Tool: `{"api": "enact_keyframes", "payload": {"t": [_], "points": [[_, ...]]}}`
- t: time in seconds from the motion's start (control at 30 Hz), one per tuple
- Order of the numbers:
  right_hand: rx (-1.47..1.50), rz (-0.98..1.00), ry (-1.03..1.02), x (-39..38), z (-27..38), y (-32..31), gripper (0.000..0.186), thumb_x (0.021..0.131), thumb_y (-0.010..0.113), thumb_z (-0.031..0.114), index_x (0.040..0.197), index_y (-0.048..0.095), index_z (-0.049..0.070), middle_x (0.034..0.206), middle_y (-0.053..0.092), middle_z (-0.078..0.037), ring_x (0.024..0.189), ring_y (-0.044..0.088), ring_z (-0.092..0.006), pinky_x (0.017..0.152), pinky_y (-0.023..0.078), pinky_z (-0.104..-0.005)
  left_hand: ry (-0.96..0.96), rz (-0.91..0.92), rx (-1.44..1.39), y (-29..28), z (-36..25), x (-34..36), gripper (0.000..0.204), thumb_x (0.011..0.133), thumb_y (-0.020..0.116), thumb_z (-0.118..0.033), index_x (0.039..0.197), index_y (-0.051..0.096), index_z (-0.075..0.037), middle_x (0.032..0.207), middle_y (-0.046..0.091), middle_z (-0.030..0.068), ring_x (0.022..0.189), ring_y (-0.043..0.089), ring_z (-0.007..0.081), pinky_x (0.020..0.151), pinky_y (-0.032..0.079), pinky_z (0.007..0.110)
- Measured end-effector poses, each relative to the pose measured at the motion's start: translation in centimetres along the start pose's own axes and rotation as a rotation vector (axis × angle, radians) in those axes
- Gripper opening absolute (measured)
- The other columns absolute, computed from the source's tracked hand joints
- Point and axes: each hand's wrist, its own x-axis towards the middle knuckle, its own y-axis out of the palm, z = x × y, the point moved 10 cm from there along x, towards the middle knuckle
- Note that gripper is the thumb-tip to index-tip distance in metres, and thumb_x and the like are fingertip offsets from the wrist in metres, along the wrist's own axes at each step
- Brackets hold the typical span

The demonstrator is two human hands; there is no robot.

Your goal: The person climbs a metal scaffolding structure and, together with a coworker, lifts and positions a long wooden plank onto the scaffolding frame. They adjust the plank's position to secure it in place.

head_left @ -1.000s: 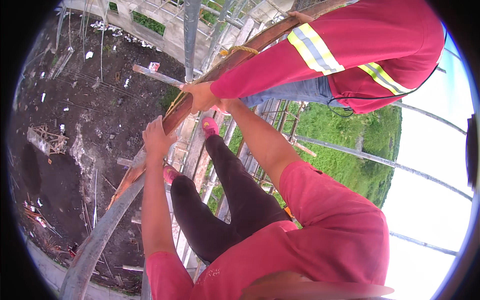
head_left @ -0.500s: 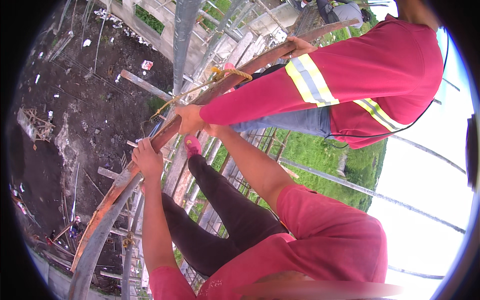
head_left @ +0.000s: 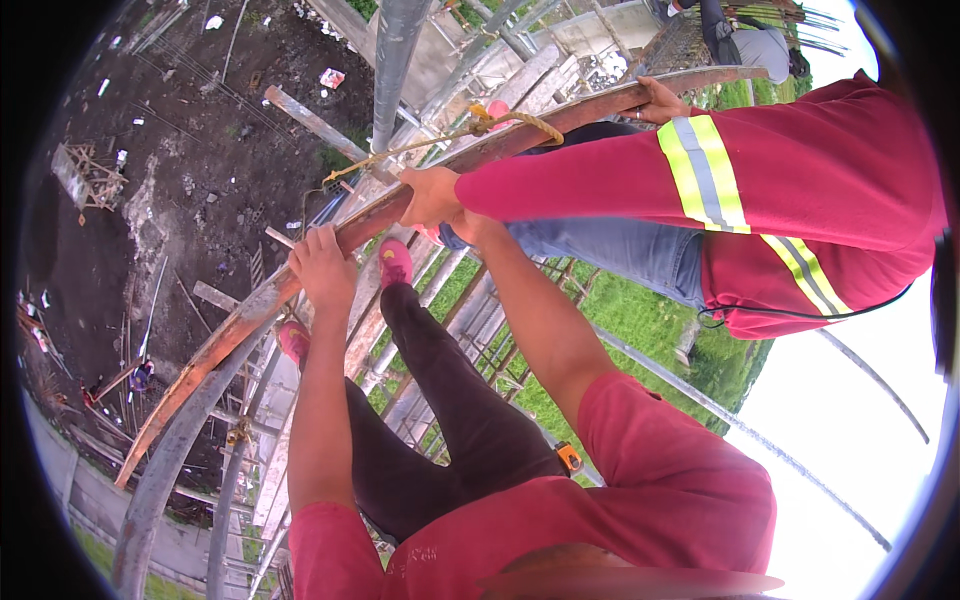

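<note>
Currently left hand (head_left: 323,268) clamped on wooden plank (head_left: 373,220), centre-left of frame; right hand (head_left: 478,229) mostly hidden beside co-worker's hand (head_left: 430,195), mid-frame, grip can't be told.

Dark, litter-strewn ground (head_left: 220,130) is spread left of the grey metal pole (head_left: 396,75); a pale concrete wall (head_left: 580,38) is seen to its right. Below and right of it, green grass (head_left: 625,305) is overlooked — brightly lit by white sky (head_left: 820,420) farther right.
</note>
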Motion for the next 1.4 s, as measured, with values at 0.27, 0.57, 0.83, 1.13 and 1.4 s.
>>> {"api": "enact_keyframes", "payload": {"t": [0.27, 0.57, 0.83, 1.13, 1.4], "points": [[-0.124, -0.165, -0.029, -2.8, 3.1, -0.5, 0.031, 0.089, 0.068, 0.028, 0.109, 0.066, 0.004, 0.097, 0.072, -0.007, 0.089, 0.069, -0.0182, 0.077, 0.055, -0.0352, 0.003, -0.046, -0.006, 0.2, 0.4, 0.2, 0.051, 0.068, 0.072, -0.010, 0.117, 0.058, -0.008, 0.106, 0.057, 0.0091, 0.104, 0.053, 0.0319, 0.099, 0.036, 0.046], [-1.124, -0.868, -0.531, -11.6, 26.4, -1.4, 0.020, 0.090, 0.069, 0.020, 0.100, 0.070, 0.003, 0.088, 0.074, -0.007, 0.084, 0.072, -0.0172, 0.075, 0.056, -0.0355, -0.045, -0.002, -0.017, -0.3, 1.2, 0.1, 0.053, 0.066, 0.076, -0.012, 0.116, 0.058, -0.007, 0.107, 0.056, 0.0100, 0.106, 0.052, 0.0317, 0.100, 0.035, 0.046], [-2.864, 1.056, 0.042, 8.1, 16.1, 4.2, 0.022, 0.081, 0.067, 0.019, 0.101, 0.073, 0.022, 0.098, 0.073, 0.000, 0.092, 0.069, -0.0277, 0.079, 0.055, -0.0398, -0.040, -0.044, -0.031, -0.5, 1.2, -0.2, 0.053, 0.066, 0.076, -0.012, 0.115, 0.058, -0.008, 0.106, 0.056, 0.0099, 0.105, 0.051, 0.0323, 0.100, 0.035, 0.047], [-2.818, 0.759, 0.184, 10.9, 16.7, 1.0, 0.045, 0.082, 0.070, 0.023, 0.122, 0.066, 0.042, 0.109, 0.073, 0.003, 0.100, 0.069, -0.0244, 0.080, 0.057, -0.0406, -0.062, 0.015, 0.020, 0.2, 1.4, -0.2, 0.062, 0.064, 0.083, -0.017, 0.120, 0.056, -0.009, 0.110, 0.055, 0.0088, 0.109, 0.051, 0.0307, 0.101, 0.034, 0.046], [-2.513, 0.549, 0.193, 9.9, 19.9, 1.0, 0.055, 0.070, 0.076, 0.012, 0.122, 0.067, 0.029, 0.112, 0.073, -0.001, 0.105, 0.068, -0.0273, 0.088, 0.054, -0.0395, -0.027, -0.039, 0.021, -0.2, 1.1, -0.4, 0.051, 0.069, 0.077, -0.014, 0.116, 0.057, -0.008, 0.105, 0.055, 0.0100, 0.103, 0.051, 0.0316, 0.100, 0.036, 0.047]]}}
